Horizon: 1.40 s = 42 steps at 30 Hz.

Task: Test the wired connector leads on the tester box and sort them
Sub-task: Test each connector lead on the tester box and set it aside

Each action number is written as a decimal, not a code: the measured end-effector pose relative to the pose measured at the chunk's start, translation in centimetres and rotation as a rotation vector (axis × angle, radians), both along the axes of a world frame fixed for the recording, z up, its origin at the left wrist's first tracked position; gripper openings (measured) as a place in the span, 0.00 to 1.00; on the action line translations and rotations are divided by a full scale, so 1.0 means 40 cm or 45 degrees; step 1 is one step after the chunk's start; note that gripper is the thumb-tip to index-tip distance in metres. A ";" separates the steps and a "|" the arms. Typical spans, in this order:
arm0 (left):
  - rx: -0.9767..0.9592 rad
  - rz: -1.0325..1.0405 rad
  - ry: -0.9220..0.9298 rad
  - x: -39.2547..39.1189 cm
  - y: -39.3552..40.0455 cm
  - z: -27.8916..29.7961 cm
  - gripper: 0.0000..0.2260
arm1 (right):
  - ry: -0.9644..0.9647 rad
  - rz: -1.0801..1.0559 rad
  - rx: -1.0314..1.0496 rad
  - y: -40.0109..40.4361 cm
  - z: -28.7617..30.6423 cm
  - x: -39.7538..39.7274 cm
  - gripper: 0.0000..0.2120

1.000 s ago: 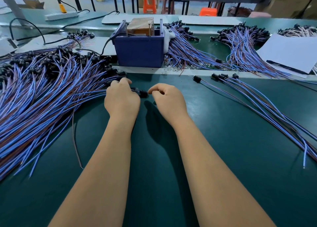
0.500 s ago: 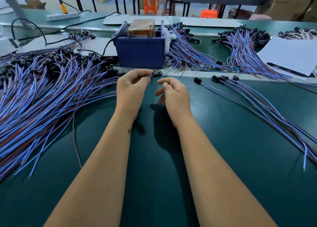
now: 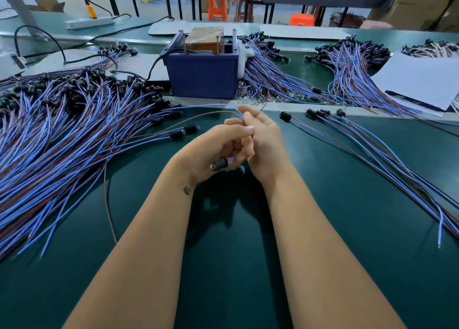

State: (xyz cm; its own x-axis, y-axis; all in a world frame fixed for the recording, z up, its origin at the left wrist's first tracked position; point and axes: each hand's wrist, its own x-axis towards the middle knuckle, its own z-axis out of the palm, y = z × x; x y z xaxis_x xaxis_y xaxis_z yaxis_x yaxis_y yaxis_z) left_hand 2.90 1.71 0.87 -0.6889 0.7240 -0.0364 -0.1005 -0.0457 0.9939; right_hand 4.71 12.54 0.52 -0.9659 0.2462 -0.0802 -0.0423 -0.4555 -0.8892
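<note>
Over matte green surface [image 3: 323, 204]: left hand [image 3: 213, 147] gripping lead [image 3: 219, 166] by round black connector, right hand [image 3: 263, 140] pinching its thin blue-brown wires.

1. Single head-worn view, wide-angle, looking forward and steeply down from above the green table [image 3: 347, 254].
2. Both forearms enter from the near edge and fill the close foreground.
3. The blue tester box [image 3: 202, 78] lies at the far centre; the room floor shows beyond.

Matt green table mat [image 3: 347, 229], glossy blue plastic tester box [image 3: 202, 78], white paper sheet [image 3: 422, 80]
</note>
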 end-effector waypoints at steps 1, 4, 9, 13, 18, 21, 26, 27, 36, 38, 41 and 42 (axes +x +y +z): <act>-0.047 -0.043 -0.014 -0.002 -0.005 -0.001 0.17 | 0.014 -0.019 0.007 0.004 -0.001 0.000 0.07; -0.086 -0.008 -0.055 -0.011 -0.017 -0.003 0.16 | 0.088 -0.040 0.023 0.010 -0.008 -0.004 0.07; 0.059 0.806 -0.081 -0.054 -0.024 -0.026 0.12 | 0.109 -0.104 0.292 0.020 -0.019 -0.008 0.08; 0.055 0.933 -0.014 -0.064 -0.031 -0.033 0.08 | 0.067 -0.044 0.464 0.011 -0.017 -0.003 0.09; -0.085 1.047 0.437 -0.061 -0.022 -0.035 0.08 | 0.022 0.041 0.835 -0.010 -0.031 -0.005 0.07; -0.044 0.978 0.465 -0.053 -0.015 -0.034 0.06 | 0.028 0.058 0.915 -0.015 -0.038 -0.007 0.08; -0.176 0.927 0.505 -0.044 -0.006 -0.039 0.07 | 0.055 -0.019 0.954 -0.015 -0.044 -0.010 0.08; -0.205 0.905 0.489 -0.044 -0.007 -0.041 0.08 | 0.052 -0.024 0.948 -0.016 -0.044 -0.009 0.07; -0.350 1.033 0.464 -0.056 -0.011 -0.046 0.12 | 0.073 -0.162 0.912 -0.010 -0.037 -0.008 0.07; -0.374 1.055 0.446 -0.061 -0.015 -0.048 0.11 | 0.066 -0.204 0.874 -0.007 -0.035 -0.008 0.08; -0.425 1.083 0.487 -0.064 -0.019 -0.053 0.10 | 0.063 -0.245 0.835 -0.006 -0.033 -0.008 0.09; -0.434 1.093 0.495 -0.063 -0.020 -0.053 0.10 | 0.065 -0.247 0.831 -0.007 -0.033 -0.008 0.10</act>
State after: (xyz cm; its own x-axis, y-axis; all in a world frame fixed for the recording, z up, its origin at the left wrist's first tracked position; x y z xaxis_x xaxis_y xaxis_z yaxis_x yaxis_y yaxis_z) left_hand 0.36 0.92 -1.25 -0.9814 -0.0309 0.1893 0.1675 0.3428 0.9244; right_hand 4.37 12.25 -0.80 -0.8981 0.3975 0.1883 -0.1184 0.1938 -0.9739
